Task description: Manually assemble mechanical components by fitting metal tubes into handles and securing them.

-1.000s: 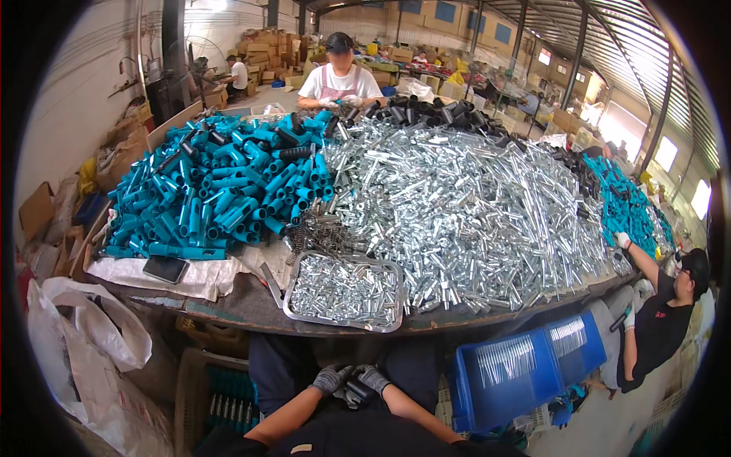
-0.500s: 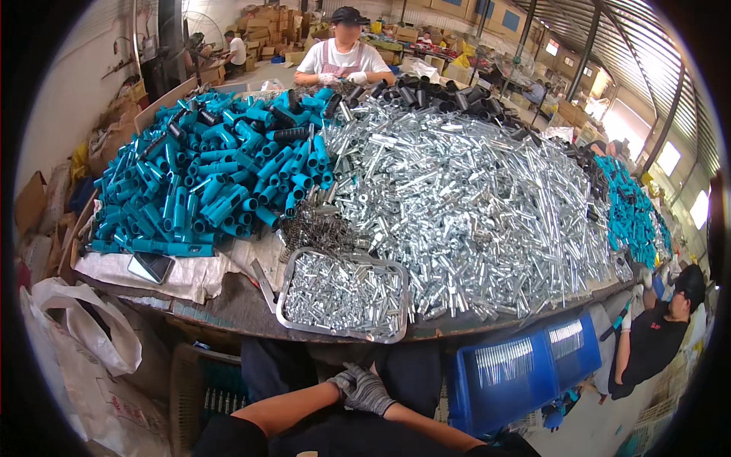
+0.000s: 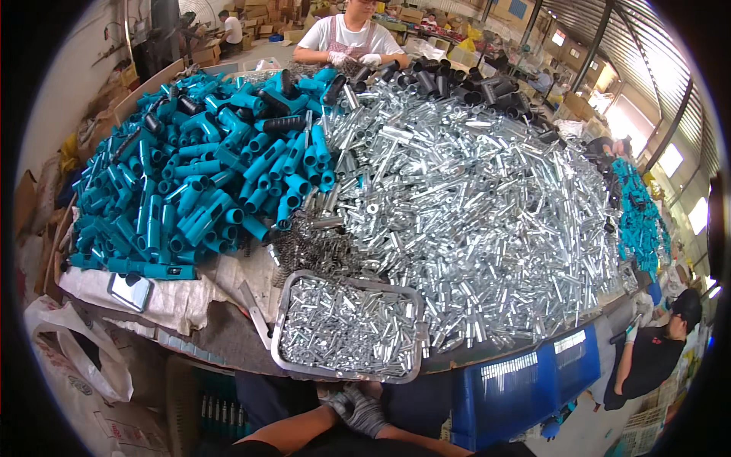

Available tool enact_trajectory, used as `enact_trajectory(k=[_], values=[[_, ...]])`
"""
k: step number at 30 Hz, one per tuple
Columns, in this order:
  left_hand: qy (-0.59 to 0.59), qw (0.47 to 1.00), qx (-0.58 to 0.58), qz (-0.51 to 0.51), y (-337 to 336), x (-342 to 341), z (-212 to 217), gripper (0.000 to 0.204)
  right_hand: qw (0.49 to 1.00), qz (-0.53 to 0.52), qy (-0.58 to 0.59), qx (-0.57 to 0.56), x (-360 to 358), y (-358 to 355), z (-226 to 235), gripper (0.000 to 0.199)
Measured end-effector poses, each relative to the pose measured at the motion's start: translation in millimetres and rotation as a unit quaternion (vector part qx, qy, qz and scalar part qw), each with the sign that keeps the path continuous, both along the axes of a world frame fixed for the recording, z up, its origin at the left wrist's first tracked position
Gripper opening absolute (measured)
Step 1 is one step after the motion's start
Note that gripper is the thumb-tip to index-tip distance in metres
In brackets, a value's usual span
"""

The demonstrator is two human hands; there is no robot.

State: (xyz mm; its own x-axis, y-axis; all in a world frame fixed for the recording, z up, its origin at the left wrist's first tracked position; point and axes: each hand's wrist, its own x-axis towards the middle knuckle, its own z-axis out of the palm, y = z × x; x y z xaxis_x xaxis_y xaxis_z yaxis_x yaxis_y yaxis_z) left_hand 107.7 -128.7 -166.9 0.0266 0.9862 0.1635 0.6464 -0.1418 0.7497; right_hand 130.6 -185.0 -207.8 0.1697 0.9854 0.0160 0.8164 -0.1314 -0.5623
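Observation:
Below the table edge, over my lap, my left hand (image 3: 332,396) and my right hand (image 3: 364,413) are clasped together in grey knitted gloves. Their fingers are closed, and no object shows in them; the right glove partly covers the left hand. Just above them, at the table's front edge, stands a clear-rimmed tray (image 3: 420,335) of small silvery metal parts (image 3: 346,324). Beside its left corner lies a flat metal strip (image 3: 255,311).
Teal plastic tubular handles (image 3: 205,164) are heaped at left, silvery metal tubes and rods (image 3: 487,221) at right, dark springs (image 3: 312,247) between. A phone (image 3: 130,291) lies front left. Blue bins (image 3: 518,392) stand below right. A co-worker (image 3: 352,38) sits opposite; another person (image 3: 659,346) is at right.
The view has tilted and come closer, so the table and tray sit lower in it. My hands stay clasped over my lap. The co-worker opposite has moved their gloved hands slightly apart.

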Motion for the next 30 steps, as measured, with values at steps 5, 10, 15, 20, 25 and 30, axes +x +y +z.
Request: enact_trajectory(k=[5, 10, 15, 20, 25, 30], values=[[0.083, 0.973, 0.081, -0.198, 20, 20, 1, 0.059, 0.977, 0.006, 0.166, -0.130, 28, 22, 32, 0.066], [0.163, 0.897, 0.157, -0.379, 24, -3, 3, 0.056, 0.997, -0.001, 0.055, -0.058, 7, 13, 20, 0.064], [0.229, 0.844, 0.108, -0.472, 49, -16, 4, 0.054, 0.951, 0.084, 0.177, -0.238, 18, 33, 62, 0.051], [0.177, 0.782, -0.063, -0.594, 18, -62, 69, 0.054, 0.569, -0.443, 0.613, -0.322, 35, -19, 57, 0.032], [-0.137, 0.943, -0.073, -0.294, 6, -166, 144, 0.044, 0.565, -0.270, 0.701, -0.342, 29, 58, -10, 0.033], [-0.250, 0.918, -0.208, -0.226, 4, -216, 159, 0.046, 0.590, -0.170, 0.721, -0.320, 72, 40, -77, 0.041]])
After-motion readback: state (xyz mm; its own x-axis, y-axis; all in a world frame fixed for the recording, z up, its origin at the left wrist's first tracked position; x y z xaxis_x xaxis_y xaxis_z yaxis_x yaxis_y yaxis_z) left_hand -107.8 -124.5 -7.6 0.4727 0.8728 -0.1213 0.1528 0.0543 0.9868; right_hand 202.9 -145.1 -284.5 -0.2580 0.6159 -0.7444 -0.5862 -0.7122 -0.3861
